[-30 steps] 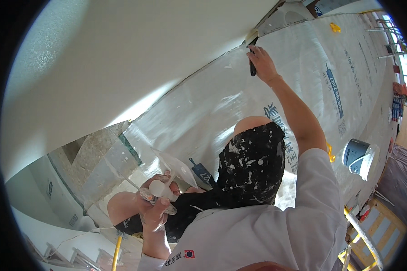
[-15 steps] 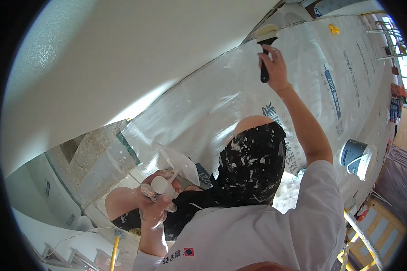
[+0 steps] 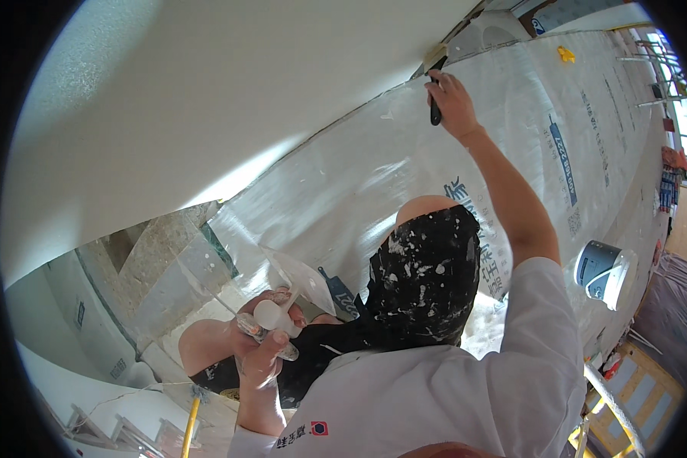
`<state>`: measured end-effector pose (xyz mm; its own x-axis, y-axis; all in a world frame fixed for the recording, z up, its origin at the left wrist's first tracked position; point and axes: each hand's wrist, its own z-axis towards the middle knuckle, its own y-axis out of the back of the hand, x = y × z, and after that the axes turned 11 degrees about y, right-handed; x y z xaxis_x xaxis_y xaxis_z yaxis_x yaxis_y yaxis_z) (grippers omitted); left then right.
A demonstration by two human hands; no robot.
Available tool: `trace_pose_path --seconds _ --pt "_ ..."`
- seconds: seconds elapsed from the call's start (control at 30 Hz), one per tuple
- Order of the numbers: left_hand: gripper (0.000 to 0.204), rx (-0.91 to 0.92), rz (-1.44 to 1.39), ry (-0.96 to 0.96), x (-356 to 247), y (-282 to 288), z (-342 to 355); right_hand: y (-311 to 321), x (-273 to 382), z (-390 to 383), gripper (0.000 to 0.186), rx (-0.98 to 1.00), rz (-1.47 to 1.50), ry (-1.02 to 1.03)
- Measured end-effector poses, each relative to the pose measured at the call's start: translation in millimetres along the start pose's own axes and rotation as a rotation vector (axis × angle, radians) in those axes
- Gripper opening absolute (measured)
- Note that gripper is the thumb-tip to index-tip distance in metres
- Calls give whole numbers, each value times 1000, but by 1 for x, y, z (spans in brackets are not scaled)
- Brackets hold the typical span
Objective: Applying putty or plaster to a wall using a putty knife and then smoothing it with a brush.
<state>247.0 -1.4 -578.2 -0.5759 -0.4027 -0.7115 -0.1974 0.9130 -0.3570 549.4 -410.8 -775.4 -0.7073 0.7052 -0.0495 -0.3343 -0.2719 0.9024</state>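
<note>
Reaching far forward, my right hand point(image 3: 456, 104) is closed around the black handle of a wide paint brush point(image 3: 435, 114). Its pale bristles meet the bottom edge of the white wall point(image 3: 282, 84), seen nearly edge-on. Near my knees, my left hand point(image 3: 258, 355) grips a translucent white plastic container point(image 3: 314, 284) with a round white end. White-smeared fingers wrap it, and its full shape is partly hidden. A pale protective sheet point(image 3: 336, 183) covers the floor under both hands. My black trousers point(image 3: 427, 282) are spattered with white.
Right of my right arm stands a dark blue and white bucket point(image 3: 599, 271) with a handle. A crumpled yellow scrap point(image 3: 566, 54) lies on the sheet at the far right. Yellow frame tubing point(image 3: 611, 404) rises at lower right, and a yellow pole point(image 3: 191, 427) at lower left.
My right hand has shifted slightly left, and the brush has turned from flat-on to nearly edge-on at the wall's bottom edge. My left hand holds almost still.
</note>
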Motion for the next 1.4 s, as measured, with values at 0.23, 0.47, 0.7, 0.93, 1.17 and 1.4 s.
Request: trace_pose_path --seconds 0.23,0.47,0.7,0.93,1.17,1.4 --pt "51 79 -10 -8 -2 -3 3 129 -7 54 34 -415 -169 102" --pt "51 101 5 17 -7 -2 5 95 19 14 32 -216 -68 -42" --pt "50 54 -3 -39 -5 1 2 28 29 -5 22 -116 154 -86" --pt "51 65 -72 -41 -1 -5 -1 7 35 -24 16 -538 648 -831" --pt "52 121 14 -50 1 6 3 8 44 -44 23 -600 920 -1249" --pt "52 116 17 -52 0 1 3 14 45 -67 41 -413 629 -1423"
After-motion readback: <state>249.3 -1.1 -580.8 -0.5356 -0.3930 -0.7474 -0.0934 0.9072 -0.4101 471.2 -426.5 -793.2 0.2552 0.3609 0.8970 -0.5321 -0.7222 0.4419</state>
